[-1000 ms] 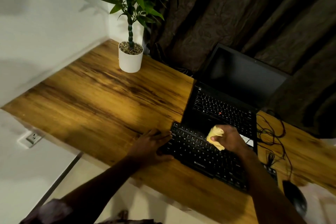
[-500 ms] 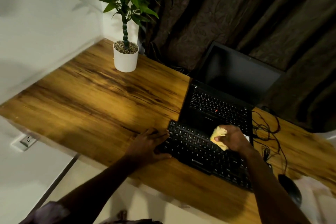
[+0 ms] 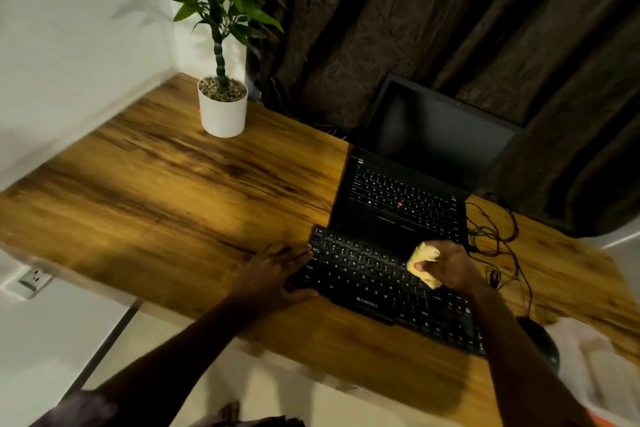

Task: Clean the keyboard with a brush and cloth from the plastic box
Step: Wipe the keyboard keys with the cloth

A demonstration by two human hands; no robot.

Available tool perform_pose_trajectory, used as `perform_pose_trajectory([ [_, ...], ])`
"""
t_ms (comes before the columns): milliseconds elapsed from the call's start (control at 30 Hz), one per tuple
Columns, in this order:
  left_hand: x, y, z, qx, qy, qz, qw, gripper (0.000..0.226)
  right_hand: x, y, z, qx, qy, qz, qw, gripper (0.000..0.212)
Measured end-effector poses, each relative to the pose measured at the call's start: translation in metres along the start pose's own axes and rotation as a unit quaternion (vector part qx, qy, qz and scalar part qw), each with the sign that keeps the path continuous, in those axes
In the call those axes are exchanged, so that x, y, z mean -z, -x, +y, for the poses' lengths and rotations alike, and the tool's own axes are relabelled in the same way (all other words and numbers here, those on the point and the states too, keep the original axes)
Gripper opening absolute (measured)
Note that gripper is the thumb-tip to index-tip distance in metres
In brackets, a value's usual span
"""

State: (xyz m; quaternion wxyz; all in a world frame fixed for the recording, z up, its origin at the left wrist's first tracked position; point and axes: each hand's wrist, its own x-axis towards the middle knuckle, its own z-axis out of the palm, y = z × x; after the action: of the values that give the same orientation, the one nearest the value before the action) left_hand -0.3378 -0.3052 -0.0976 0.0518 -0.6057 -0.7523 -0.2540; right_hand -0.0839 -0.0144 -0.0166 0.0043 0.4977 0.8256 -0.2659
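Observation:
A black external keyboard (image 3: 367, 284) lies slanted on the wooden desk (image 3: 166, 204), in front of an open laptop. My right hand (image 3: 450, 267) grips a bunched yellow cloth (image 3: 423, 263) and presses it on the keys right of the keyboard's middle. My left hand (image 3: 277, 270) lies flat with straight fingers against the keyboard's left end, thumb on the desk below it. A translucent plastic box (image 3: 602, 367) shows blurred at the right edge. No brush is visible.
The black laptop (image 3: 408, 198) stands open with a dark screen just behind the keyboard. A potted plant (image 3: 223, 111) sits at the desk's back. Black cables (image 3: 498, 236) tangle right of the laptop, and a dark mouse (image 3: 540, 340) lies near the right forearm.
My right hand with the cloth has slid slightly rightward along the keys. My left hand has stayed at the keyboard's left end. The camera has shifted a little.

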Motion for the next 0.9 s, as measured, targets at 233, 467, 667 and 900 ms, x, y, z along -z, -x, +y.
perform_pose_trajectory([
  [233,0.003,0.0,0.002,0.002,-0.001,0.007,1.0,0.074,-0.011,0.0,-0.026,0.008,-0.033,0.003,0.999,0.059],
  [467,0.001,0.001,0.001,-0.01,0.009,0.022,1.0,0.073,0.015,0.006,0.012,-0.021,0.011,0.008,1.0,0.05],
  [667,0.0,0.0,0.0,-0.017,-0.001,0.022,1.0,0.072,0.021,0.014,0.021,-0.022,0.015,0.025,0.999,0.026],
  [900,-0.005,0.002,-0.002,-0.007,0.006,0.011,1.0,0.073,-0.001,0.003,0.011,0.069,0.037,0.018,0.997,0.039],
])
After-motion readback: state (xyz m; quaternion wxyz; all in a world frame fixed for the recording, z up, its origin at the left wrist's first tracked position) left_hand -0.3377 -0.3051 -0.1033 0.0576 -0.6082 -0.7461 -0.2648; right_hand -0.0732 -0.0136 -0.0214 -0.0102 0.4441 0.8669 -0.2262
